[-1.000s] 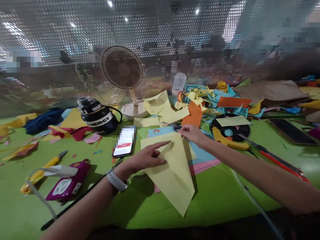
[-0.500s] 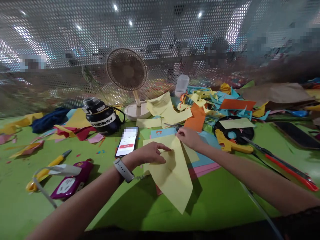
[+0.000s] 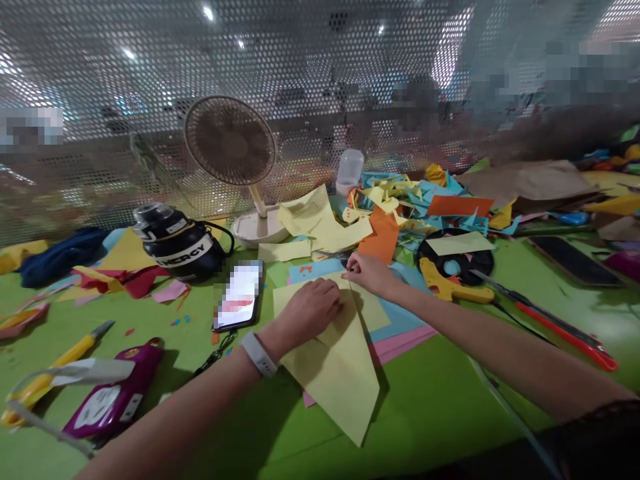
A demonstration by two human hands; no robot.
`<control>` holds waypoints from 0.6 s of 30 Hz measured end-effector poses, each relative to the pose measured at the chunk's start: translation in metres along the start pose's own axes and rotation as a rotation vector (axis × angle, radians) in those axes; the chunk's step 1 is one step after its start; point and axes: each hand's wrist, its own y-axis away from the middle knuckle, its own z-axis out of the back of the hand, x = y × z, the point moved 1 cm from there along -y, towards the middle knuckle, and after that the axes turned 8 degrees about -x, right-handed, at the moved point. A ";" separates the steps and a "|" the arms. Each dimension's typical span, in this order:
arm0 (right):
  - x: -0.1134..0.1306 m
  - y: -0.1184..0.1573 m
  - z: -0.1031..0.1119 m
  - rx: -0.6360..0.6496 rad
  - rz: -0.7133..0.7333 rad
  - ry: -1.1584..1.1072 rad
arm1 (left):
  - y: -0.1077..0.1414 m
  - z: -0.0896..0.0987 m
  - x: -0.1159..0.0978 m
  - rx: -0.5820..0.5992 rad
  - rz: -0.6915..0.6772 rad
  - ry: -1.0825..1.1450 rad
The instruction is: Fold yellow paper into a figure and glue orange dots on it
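Observation:
A sheet of pale yellow paper [image 3: 345, 383], folded and with a pointed lower corner, lies in front of me. My left hand [image 3: 313, 310], with a white band on its wrist, rests on its upper part. Those fingers are curled together on the sheet, their tips mostly hidden. At the top edge my right hand [image 3: 370, 273] has thumb and fingers pinched on the paper. Beneath lie another yellow piece [image 3: 373, 313], blue sheets [image 3: 407, 317] and pink sheets [image 3: 405, 343].
A phone [image 3: 239, 293], a black bottle [image 3: 183, 247] and a fan [image 3: 231, 141] stand left. Paper scraps [image 3: 400, 193] heap behind my hands. To the right lie a yellow glue gun [image 3: 453, 287], a red-handled cutter [image 3: 565, 333] and a dark phone [image 3: 573, 260]. A purple device [image 3: 117, 390] is at lower left.
My left hand has moved up the sheet toward my right hand, and its stretched fingers have curled in. My right hand still pinches at the top edge. The view has shifted right.

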 end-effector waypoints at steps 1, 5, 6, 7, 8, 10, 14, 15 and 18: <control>0.000 0.000 0.000 0.004 -0.002 0.000 | -0.001 -0.004 0.000 -0.019 -0.005 -0.032; -0.001 -0.002 0.002 0.018 -0.015 -0.005 | -0.003 -0.012 0.000 -0.071 -0.038 -0.093; -0.001 -0.003 0.002 0.023 -0.018 -0.008 | -0.004 -0.012 0.000 -0.065 -0.053 -0.100; -0.001 -0.004 0.003 0.028 -0.019 -0.011 | -0.005 -0.011 0.000 -0.056 -0.068 -0.108; -0.001 -0.004 0.003 0.032 -0.019 -0.015 | -0.007 -0.010 -0.001 -0.049 -0.081 -0.116; -0.002 -0.005 0.004 0.035 -0.015 -0.021 | -0.009 -0.008 -0.003 -0.041 -0.096 -0.136; -0.003 -0.006 0.002 0.017 -0.004 -0.036 | -0.009 -0.007 -0.005 -0.043 -0.100 -0.177; -0.003 -0.007 0.001 0.008 -0.004 -0.039 | -0.009 -0.007 -0.005 -0.050 -0.099 -0.179; -0.006 -0.009 0.002 -0.033 -0.020 -0.042 | -0.008 -0.008 -0.004 -0.074 -0.121 -0.125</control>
